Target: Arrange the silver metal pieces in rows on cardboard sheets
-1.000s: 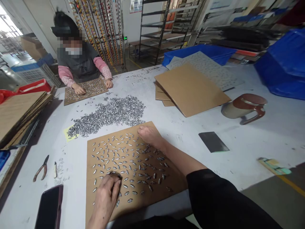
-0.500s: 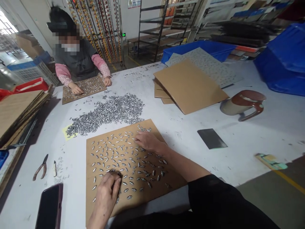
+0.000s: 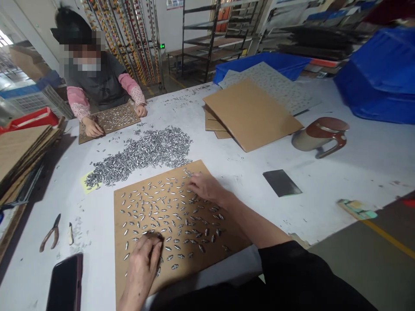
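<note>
A brown cardboard sheet lies in front of me, spread with small silvery spindle-shaped pieces. My left hand rests over its lower left part, fingers curled together; what they hold, if anything, is hidden. Near the sheet's top right corner, my right hand has its fingertips pinched low among the pieces, and I cannot make out anything between them. Beyond the sheet is a large heap of the same silvery pieces, its left end on a yellow paper.
Across the table a person works over another covered sheet. Pliers, a small knife-like tool and a phone lie left. Cardboard sheets, a mug and a dark square are right.
The whole view has shifted slightly, moving the table items left. My right hand has moved a little to the right and up relative to the sheet. My left hand stays in nearly the same place.
</note>
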`<act>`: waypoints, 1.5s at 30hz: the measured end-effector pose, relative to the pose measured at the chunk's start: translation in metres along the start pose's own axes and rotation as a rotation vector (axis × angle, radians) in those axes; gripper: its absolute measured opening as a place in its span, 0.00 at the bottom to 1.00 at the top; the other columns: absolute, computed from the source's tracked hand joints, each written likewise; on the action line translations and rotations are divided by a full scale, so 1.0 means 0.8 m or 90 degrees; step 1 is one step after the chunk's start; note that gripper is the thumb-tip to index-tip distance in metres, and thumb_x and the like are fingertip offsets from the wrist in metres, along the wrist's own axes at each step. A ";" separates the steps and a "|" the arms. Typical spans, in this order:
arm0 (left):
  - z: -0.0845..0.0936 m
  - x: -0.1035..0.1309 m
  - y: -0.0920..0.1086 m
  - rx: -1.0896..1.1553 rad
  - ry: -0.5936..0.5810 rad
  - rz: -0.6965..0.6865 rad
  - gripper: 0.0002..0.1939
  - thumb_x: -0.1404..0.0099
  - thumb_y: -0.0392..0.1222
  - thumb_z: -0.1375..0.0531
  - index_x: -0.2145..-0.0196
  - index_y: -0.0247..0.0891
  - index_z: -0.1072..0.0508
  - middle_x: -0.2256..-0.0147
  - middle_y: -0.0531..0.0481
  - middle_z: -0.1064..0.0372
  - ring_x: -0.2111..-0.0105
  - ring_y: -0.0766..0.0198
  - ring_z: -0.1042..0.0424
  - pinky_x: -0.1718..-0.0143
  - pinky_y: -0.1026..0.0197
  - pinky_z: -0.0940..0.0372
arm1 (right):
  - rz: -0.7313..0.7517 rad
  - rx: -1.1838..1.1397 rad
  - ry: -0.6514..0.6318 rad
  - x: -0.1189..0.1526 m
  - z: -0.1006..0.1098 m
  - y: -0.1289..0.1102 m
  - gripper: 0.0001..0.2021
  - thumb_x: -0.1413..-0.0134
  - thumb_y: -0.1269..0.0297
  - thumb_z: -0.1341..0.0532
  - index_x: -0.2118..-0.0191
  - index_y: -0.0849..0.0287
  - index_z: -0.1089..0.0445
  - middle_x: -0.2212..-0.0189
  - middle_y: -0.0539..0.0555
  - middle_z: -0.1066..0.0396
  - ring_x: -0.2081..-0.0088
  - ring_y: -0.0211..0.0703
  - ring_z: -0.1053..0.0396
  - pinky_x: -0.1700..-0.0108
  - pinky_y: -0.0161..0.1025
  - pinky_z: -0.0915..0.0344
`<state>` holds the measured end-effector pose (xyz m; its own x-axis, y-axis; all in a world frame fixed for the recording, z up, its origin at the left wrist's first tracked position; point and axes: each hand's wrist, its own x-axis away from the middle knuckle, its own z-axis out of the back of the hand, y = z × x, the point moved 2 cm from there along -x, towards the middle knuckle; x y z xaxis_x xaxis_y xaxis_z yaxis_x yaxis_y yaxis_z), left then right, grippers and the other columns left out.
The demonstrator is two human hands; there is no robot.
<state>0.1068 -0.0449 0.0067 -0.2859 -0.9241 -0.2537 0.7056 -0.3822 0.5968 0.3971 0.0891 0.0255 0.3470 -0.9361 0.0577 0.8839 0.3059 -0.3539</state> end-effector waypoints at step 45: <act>-0.004 -0.004 -0.003 -0.008 0.004 -0.018 0.13 0.27 0.50 0.44 0.62 0.43 0.22 0.63 0.46 0.21 0.63 0.57 0.21 0.61 0.57 0.25 | -0.004 0.098 -0.058 0.012 -0.030 0.010 0.10 0.32 0.64 0.44 0.61 0.61 0.26 0.59 0.60 0.26 0.58 0.46 0.30 0.61 0.37 0.43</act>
<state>0.1082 -0.0414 0.0034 -0.3019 -0.9128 -0.2749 0.7049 -0.4079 0.5803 0.4000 0.0786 0.0008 0.3615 -0.9208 0.1467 0.9215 0.3289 -0.2065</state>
